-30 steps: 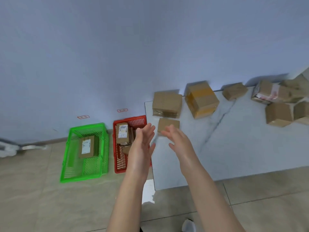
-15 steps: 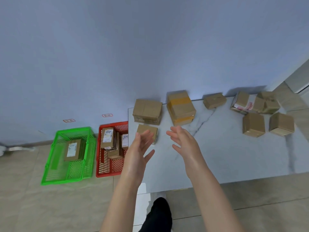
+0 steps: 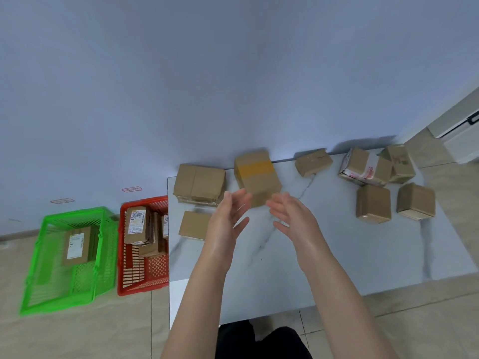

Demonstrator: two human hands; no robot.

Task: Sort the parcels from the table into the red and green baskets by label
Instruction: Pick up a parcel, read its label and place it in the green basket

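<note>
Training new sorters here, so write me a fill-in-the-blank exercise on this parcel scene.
1. The red basket stands between the green basket and the ___.
2. The left hand and the right hand, both empty, reach toward a parcel sealed with ___ tape.
3. Both baskets stand on the ___.
Missing words: table; yellow; floor.

The table (image 3: 388, 242) is a smooth, faintly glossy white slab, veined like marble. At its twelve o'clock edge a parcel (image 3: 259, 187) of matt brown cardboard wears yellow tape (image 3: 255, 168). At nine o'clock, the green basket (image 3: 75, 213) and red basket (image 3: 142, 286) are shiny plastic lattice.
</note>
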